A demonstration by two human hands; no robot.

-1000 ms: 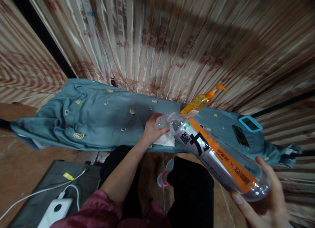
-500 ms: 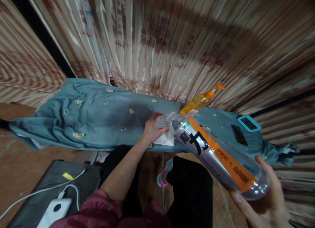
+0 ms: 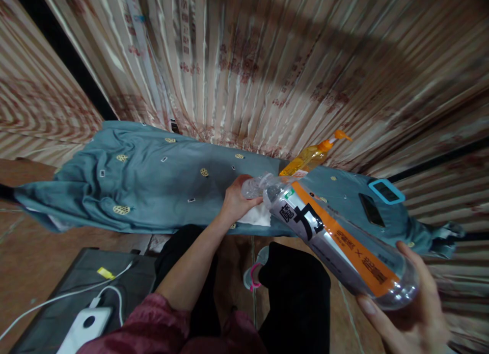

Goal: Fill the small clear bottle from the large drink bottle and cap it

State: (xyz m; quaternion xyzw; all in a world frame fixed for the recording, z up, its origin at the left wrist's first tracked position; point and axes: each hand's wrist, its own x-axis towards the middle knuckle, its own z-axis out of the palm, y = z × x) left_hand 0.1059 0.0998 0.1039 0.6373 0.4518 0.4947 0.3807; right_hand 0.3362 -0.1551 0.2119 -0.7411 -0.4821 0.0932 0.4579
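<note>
Slantwise, a clear bottle [image 3: 324,237], someone's left hand [image 3: 237,200] closed round its narrow end, right hand [image 3: 420,303] half-curled round its base

We are seeing the bottle [image 3: 332,242] lying aslant between the left hand [image 3: 239,198], at its neck end, and the right hand [image 3: 416,305], at its base. Behind it, the pump dispenser [image 3: 305,159] is standing on the cloth [image 3: 160,175]; to the right, the phone [image 3: 372,210] is lying before the framed screen [image 3: 387,191]. The curtain [image 3: 244,63] is hanging behind, while at lower left the power bank [image 3: 76,336] is resting on a low surface [image 3: 57,303]
</note>
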